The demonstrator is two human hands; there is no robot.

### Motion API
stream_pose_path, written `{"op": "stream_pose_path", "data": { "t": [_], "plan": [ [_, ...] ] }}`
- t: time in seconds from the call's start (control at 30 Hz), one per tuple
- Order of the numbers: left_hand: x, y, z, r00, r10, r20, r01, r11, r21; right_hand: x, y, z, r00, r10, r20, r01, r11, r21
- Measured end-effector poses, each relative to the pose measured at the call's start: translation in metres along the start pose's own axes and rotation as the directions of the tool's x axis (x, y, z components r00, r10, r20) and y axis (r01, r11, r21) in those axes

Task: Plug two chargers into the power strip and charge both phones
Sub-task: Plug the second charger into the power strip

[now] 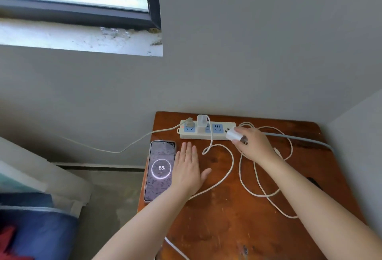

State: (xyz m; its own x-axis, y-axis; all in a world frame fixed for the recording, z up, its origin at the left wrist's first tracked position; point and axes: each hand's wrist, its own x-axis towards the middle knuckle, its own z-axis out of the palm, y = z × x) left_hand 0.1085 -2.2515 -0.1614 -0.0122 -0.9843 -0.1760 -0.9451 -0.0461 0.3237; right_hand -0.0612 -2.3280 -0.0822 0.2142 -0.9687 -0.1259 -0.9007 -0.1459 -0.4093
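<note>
White power strip point(207, 131) lies at the wooden table's point(227, 228) far edge, one charger point(202, 123) plugged in. Right hand point(254, 146) pinches a second charger point(233, 134) at the strip's right end. Left hand point(187, 172) rests flat, fingers spread, beside a phone point(160, 169) displaying 88%.

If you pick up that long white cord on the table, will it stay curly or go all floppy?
Probably floppy: the long white cord lies in loose, uneven loops on the table, so it likely droops and unwinds when lifted. It looks thin, so probably light. It may tug, since it seems to run toward the charger in the right hand's grip.
</note>
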Motion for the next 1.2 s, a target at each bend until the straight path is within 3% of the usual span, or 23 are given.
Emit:
{"op": "stream_pose_path", "data": {
  "t": [0.27, 0.37, 0.53, 0.77, 0.93, 1.03, 1.2],
  "plan": [
    [0.045, -0.005, -0.005, 0.996, -0.050, -0.068, 0.046, 0.998, -0.051, 0.032, 0.009, 0.001, 0.990, 0.116, 0.085, -0.132, 0.969, 0.210],
    [0.050, -0.005, 0.000, 0.994, -0.065, -0.083, 0.064, 0.998, -0.022, 0.038, 0.015, 0.002, 0.998, 0.009, 0.062, -0.015, 0.995, 0.097],
    [0.051, -0.010, 0.006, 0.992, -0.050, -0.116, 0.056, 0.997, 0.046, 0.046, 0.016, 0.008, 0.986, -0.050, 0.158, 0.070, 0.990, -0.126],
    [0.052, -0.013, 0.010, 0.992, -0.035, -0.119, 0.044, 0.996, 0.071, 0.057, 0.007, 0.008, 0.957, -0.161, 0.240, 0.254, 0.866, -0.432],
    [0.053, -0.013, 0.010, 0.992, -0.024, -0.125, 0.032, 0.997, 0.063, 0.069, 0.005, -0.009, 0.935, -0.230, 0.270, 0.321, 0.873, -0.367],
    [0.053, -0.013, 0.008, 0.993, -0.024, -0.119, 0.032, 0.997, 0.064, 0.085, -0.007, -0.020, 0.935, -0.187, 0.300, 0.281, 0.909, -0.308],
    [0.053, -0.012, 0.005, 0.994, -0.029, -0.103, 0.037, 0.996, 0.076, 0.107, -0.025, -0.030, 0.907, -0.194, 0.373, 0.348, 0.845, -0.407]
  ]
}}
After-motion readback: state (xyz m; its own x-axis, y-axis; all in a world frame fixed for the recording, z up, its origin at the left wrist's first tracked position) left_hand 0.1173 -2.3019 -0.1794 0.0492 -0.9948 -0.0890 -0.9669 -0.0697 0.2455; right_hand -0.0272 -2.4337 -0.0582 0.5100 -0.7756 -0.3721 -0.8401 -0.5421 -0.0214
